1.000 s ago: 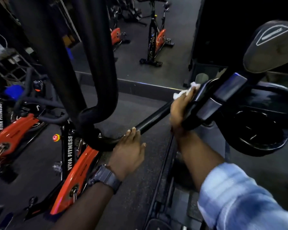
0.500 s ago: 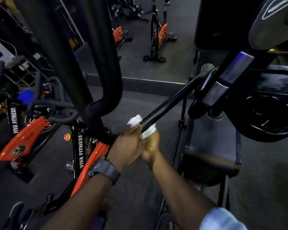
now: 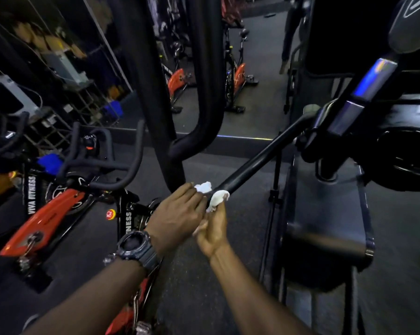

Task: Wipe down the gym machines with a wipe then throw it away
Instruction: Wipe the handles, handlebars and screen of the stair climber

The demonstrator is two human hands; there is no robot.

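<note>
A crumpled white wipe (image 3: pixel 215 199) is wrapped round the near end of a slanted black bar (image 3: pixel 259 160) of the gym machine. From below, my right hand (image 3: pixel 213 229) grips the wipe against the bar. Just to its left, my left hand (image 3: pixel 177 211), with a dark watch on the wrist, lies over the bar's end, its fingers curled over it and touching the wipe. The bar rises to the right into the machine's joint (image 3: pixel 325 126), under a grey pad (image 3: pixel 412 25).
The machine's black seat pad (image 3: pixel 325 213) lies low on the right. Thick black frame tubes (image 3: pixel 155 81) stand just behind my hands. An orange spin bike (image 3: pixel 49 213) is close on the left, and more bikes (image 3: pixel 238 76) stand further back on the dark floor.
My right hand has slid the wipe down the bar from the upper joint to the near end, meeting my left hand there. The camera has drawn back a little.
</note>
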